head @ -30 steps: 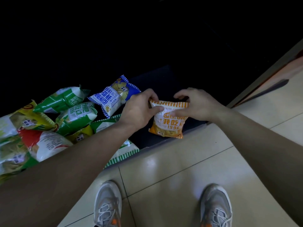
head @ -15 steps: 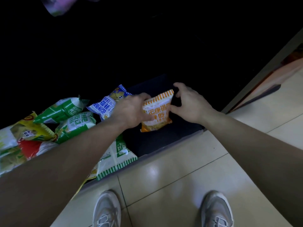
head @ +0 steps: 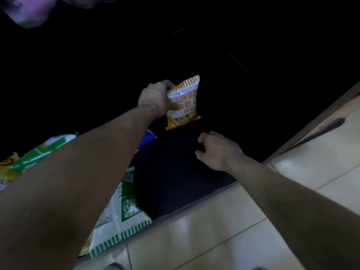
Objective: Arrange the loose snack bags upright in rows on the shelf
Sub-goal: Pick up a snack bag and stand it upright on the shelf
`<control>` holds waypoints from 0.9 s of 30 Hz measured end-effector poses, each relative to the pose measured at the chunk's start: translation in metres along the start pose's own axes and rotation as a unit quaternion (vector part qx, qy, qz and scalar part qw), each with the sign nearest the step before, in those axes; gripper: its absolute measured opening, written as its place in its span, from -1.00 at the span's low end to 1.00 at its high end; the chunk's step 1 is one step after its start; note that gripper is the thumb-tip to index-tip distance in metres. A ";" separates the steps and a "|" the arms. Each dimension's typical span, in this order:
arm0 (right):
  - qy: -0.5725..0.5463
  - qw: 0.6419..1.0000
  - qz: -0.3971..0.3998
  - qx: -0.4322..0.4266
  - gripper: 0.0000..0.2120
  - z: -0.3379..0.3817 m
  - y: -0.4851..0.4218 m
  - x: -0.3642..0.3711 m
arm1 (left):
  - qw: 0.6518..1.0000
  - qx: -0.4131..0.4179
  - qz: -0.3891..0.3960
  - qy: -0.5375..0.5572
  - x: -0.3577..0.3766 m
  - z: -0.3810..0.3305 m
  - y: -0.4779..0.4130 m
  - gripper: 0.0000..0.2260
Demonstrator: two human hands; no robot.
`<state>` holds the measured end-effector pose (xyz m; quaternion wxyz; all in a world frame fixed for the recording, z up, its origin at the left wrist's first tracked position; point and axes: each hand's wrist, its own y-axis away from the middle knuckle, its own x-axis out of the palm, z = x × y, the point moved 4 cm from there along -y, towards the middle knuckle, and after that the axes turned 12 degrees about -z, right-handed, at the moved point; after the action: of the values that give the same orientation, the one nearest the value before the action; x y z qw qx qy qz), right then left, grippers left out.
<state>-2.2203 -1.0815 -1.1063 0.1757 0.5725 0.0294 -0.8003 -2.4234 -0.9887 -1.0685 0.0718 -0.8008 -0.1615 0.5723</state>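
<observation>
My left hand (head: 155,99) grips an orange and white snack bag (head: 183,102) by its left edge and holds it upright, deep over the dark bottom shelf (head: 175,172). My right hand (head: 216,151) hovers lower and nearer, fingers loosely curled and apart, holding nothing. Loose bags lie at the left: a green and white bag (head: 124,213) at the shelf's front edge, another green bag (head: 42,151) partly behind my left forearm, a blue bag (head: 148,137) mostly hidden, and a yellow bag (head: 7,168).
Pale floor tiles (head: 214,230) run along the shelf's front edge. A wooden-looking strip (head: 321,121) borders the shelf on the right. Something purple and blurred (head: 29,10) hangs at the top left. The back of the shelf is too dark to see.
My right hand has let go of the orange bag and drawn back toward me. My left hand alone has carried the bag up and farther into the shelf.
</observation>
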 end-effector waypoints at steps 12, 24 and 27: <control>-0.020 0.999 -0.002 0.043 -0.63 -0.022 0.001 0.027 | 0.984 0.059 -0.105 -0.133 0.004 -0.014 -0.024 -0.42; -0.011 0.999 0.001 0.032 -0.62 0.007 0.019 0.013 | 0.992 0.074 -0.048 -0.087 -0.040 -0.006 0.008 -0.32; 0.011 1.000 0.001 0.009 -0.60 0.026 0.028 -0.011 | 0.989 0.089 0.008 -0.115 -0.078 0.011 0.049 -0.30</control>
<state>-2.2315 -1.1111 -1.0827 0.1708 0.5828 0.0237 -0.7941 -2.4481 -1.0622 -1.0175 0.1190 -0.7210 -0.1104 0.6736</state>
